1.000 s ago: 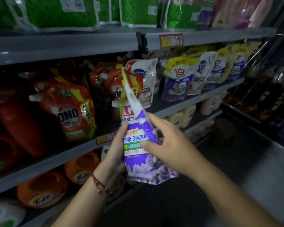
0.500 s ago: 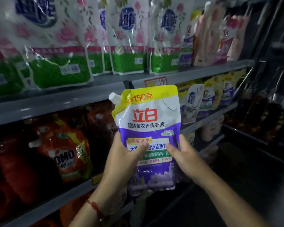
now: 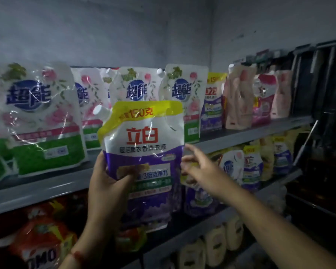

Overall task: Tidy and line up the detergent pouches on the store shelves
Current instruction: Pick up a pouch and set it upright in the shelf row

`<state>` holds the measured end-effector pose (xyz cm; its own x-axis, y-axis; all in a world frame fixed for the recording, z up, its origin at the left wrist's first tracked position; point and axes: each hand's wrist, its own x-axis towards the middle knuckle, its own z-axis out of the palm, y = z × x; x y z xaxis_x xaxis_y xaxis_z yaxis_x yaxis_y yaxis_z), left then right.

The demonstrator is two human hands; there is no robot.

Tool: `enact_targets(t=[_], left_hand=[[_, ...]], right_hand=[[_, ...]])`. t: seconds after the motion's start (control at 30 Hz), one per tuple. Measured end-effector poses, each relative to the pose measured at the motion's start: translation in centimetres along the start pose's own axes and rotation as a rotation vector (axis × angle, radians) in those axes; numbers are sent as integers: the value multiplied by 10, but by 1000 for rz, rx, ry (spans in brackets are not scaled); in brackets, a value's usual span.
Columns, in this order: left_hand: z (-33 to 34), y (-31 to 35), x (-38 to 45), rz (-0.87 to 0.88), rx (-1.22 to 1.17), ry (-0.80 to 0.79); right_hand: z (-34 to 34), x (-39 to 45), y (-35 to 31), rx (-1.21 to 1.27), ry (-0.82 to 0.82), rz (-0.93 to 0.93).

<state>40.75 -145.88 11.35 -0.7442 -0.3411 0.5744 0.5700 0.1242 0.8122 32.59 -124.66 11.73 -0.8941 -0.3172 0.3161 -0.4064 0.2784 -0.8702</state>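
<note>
The top shelf (image 3: 246,135) is lined with white-and-green pouches (image 3: 47,121); at frame centre, a purple pouch (image 3: 144,162) is held upright — clamped by the left hand (image 3: 107,183), while at 3 o'clock the right hand (image 3: 200,167) is kept just beside it, fingers (image 3: 190,150) apart

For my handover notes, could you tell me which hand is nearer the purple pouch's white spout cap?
Left. The left hand grips the purple pouch on the edge directly below the spout cap; the right hand is open beside the opposite edge.
</note>
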Motion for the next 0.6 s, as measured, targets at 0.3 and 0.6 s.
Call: enact_targets(t=[0.3, 0.6], left_hand=[[11, 3, 18, 138, 152, 314], [-13, 19, -3, 162, 418, 598]], right_hand=[[-95, 136, 16, 364, 209, 165], [-79, 191, 33, 400, 144, 95]])
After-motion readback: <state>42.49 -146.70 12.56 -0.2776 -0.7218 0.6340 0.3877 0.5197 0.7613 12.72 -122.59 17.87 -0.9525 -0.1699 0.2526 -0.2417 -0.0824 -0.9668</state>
